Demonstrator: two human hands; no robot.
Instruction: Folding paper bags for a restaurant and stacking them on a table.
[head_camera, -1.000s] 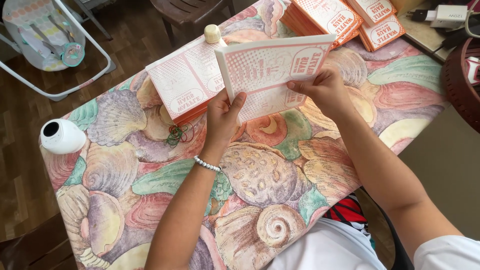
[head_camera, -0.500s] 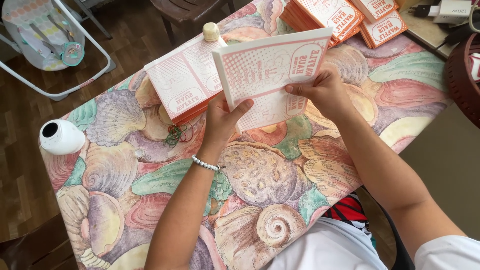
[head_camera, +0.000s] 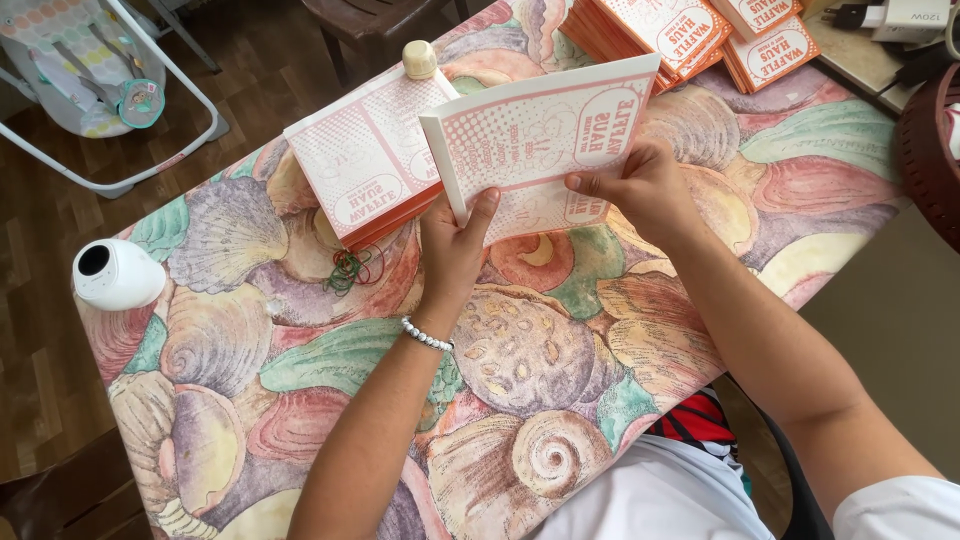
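Note:
I hold a flat pink-and-white printed carton (head_camera: 540, 140) above the table with both hands. My left hand (head_camera: 455, 245) grips its lower left edge, thumb up against the front face. My right hand (head_camera: 640, 185) pinches its lower right part. The carton is folded over, its upper panel tilted toward me. A stack of the same flat cartons (head_camera: 365, 160) lies on the table just left of it.
The table (head_camera: 300, 360) has a seashell-pattern cloth. A small cream bottle (head_camera: 420, 58) stands behind the stack. Rubber bands (head_camera: 350, 270) lie near it. A white round device (head_camera: 115, 272) sits at the left edge. More carton stacks (head_camera: 690, 30) lie at the back right.
The carton's upper panel has swung up and toward me, folding more steeply. My left thumb has moved onto its front face. Both hands stay in nearly the same place.

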